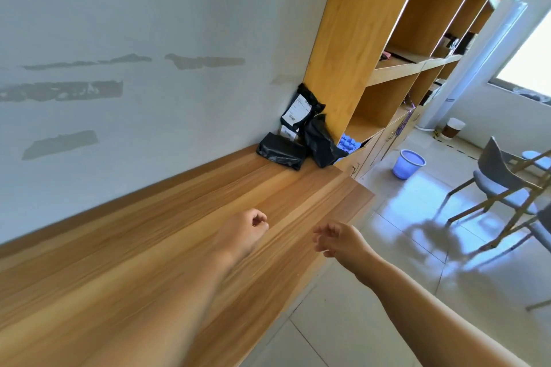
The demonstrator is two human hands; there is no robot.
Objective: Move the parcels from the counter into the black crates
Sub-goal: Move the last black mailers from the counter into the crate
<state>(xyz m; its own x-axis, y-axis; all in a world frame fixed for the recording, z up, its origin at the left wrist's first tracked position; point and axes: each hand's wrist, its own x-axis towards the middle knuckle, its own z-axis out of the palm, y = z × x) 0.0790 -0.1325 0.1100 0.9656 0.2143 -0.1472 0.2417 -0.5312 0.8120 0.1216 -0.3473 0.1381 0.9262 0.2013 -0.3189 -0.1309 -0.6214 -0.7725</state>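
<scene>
Your left hand [249, 225] curled, holding nothing; right hand [337, 240] loosely spread, also bare. Black plastic-wrapped parcels [301, 135] heaped at far corner of long wooden surface [208, 217], against shelving. Crates unseen. Risk: slick leaning bags slide off edge when you grab one.

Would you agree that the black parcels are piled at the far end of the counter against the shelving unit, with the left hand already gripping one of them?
Not quite. The head view shows the black parcels piled at the far end of the counter against the shelving unit, but the left hand grips nothing: it is curled and empty, well short of the pile.
</scene>
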